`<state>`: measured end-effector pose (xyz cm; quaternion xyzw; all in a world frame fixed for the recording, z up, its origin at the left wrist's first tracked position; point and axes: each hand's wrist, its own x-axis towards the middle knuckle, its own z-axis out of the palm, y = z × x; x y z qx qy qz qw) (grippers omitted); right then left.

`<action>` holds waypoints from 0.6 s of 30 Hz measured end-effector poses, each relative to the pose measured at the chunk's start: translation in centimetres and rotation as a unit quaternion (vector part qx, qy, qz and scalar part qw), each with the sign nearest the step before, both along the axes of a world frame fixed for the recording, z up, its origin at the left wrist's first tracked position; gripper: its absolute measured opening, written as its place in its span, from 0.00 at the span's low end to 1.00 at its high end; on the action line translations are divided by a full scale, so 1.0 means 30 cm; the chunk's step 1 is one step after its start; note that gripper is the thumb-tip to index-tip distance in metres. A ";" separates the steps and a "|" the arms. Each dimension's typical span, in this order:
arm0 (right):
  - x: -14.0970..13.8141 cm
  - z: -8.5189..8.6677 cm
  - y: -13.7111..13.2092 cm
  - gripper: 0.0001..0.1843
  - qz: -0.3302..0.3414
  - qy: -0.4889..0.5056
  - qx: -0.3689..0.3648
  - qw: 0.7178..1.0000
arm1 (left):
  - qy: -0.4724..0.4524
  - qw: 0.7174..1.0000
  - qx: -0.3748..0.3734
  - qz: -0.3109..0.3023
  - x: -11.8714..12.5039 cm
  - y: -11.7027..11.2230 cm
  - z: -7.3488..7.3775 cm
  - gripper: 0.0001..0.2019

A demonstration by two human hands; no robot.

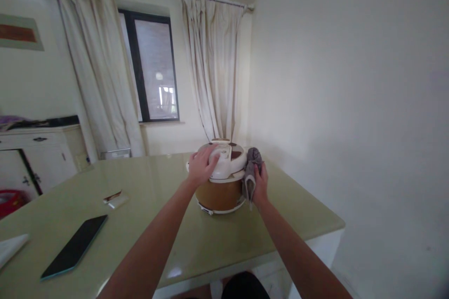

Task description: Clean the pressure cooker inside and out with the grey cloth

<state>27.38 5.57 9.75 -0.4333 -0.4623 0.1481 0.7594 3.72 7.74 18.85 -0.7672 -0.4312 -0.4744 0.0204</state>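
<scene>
A rice cooker (219,196) with a white lid and a golden-brown body stands upright on the pale green table, its lid closed. My left hand (202,164) rests on the left side of the lid, fingers stretched out and thumb apart. On the cooker's right side, my right hand (260,182) grips a grey cloth (251,166) and holds it against the rim and body. The cloth is bunched up and partly hides that side of the cooker. Part of my right hand's fingers is hidden behind the cloth.
A dark tablet (75,246) lies on the table (147,205) at the left, with a small white and brown item (117,200) beyond it. A white object (12,247) is at the left edge. The white wall (351,103) runs along the right; curtains (217,65) hang behind.
</scene>
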 end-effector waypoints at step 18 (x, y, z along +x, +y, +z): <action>0.047 -0.023 0.181 0.31 -0.039 -0.165 -0.049 0.984 | 0.050 0.999 0.006 -0.009 -0.031 0.020 -0.003 0.21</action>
